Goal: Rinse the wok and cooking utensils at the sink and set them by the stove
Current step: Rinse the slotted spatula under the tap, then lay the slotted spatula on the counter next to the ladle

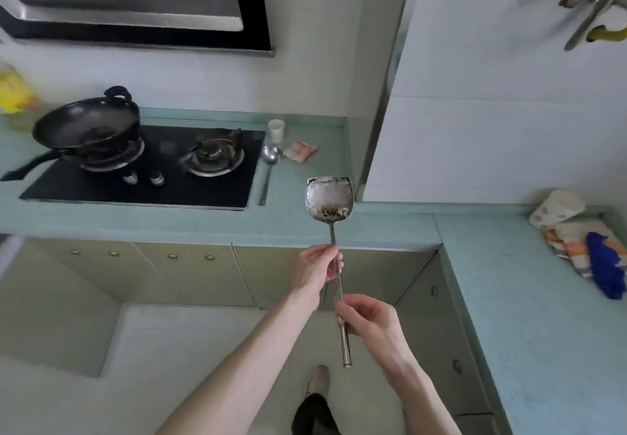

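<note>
Spatula (329,200), a steel wok turner, is held up in the air in front of the counter edge, its long axis running almost straight from 6 o'clock to 12 o'clock, blade at the far end and the handle tip hanging free at the near end. Both hands hold its shaft: the left hand (314,268) pinches the thin stem just below the blade between thumb and curled fingers, and the right hand (368,316) wraps loosely round the handle lower down, so the left is the nearer one to the blade. From the blade, the stove (163,177) lies at about 10 o'clock, with the black wok (86,126) already sitting on its left burner and a ladle (269,163) lying on the teal counter (305,217) just beside the stove's right edge, handle pointing towards the person. I judge the open strip of counter at 11 o'clock from the blade, between the ladle and the wall corner, to be the natural landing place; a white cup (276,129) and a pink-and-white cloth (301,151) stand at its back. The counter's front edge passes just under the blade, so the tool needs only a short carry forward and left. No sink is in view.
</note>
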A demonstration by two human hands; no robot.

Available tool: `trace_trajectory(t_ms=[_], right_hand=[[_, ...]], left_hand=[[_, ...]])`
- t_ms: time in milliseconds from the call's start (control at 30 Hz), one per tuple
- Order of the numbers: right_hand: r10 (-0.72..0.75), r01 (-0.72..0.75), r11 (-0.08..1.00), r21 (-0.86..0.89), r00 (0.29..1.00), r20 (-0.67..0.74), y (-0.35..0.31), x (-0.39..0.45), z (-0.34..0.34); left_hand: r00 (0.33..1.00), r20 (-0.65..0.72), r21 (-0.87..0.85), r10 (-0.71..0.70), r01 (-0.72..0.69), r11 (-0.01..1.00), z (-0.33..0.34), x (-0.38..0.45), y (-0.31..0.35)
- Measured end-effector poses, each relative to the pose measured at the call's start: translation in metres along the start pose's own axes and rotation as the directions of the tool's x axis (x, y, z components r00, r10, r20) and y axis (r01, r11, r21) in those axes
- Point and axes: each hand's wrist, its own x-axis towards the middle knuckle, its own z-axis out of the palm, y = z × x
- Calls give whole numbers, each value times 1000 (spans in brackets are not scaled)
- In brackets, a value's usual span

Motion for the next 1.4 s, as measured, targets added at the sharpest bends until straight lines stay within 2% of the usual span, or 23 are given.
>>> trace_trajectory(t_ms=[333,633,867,1200,1400], right_hand=[[44,-46,999,23,995,85,-26,114,52],[39,-38,999,-7,990,136,-60,201,90],[46,-46,999,-9,998,38,-72,257,116],[15,-16,1000,-3,988,-152,-73,322,155],[18,-26,999,-40,984,-179,-79,358,160]], left_hand=[[991,-130,48,-13,20,999,-34,92,59],[987,-153,2,-41,42,999,-51,169,116],[991,-115,-20,-63,62,998,-60,226,141],[979,60,29,-195,194,981,-77,317,168],[970,25,34,-243,242,970,-73,354,178]])
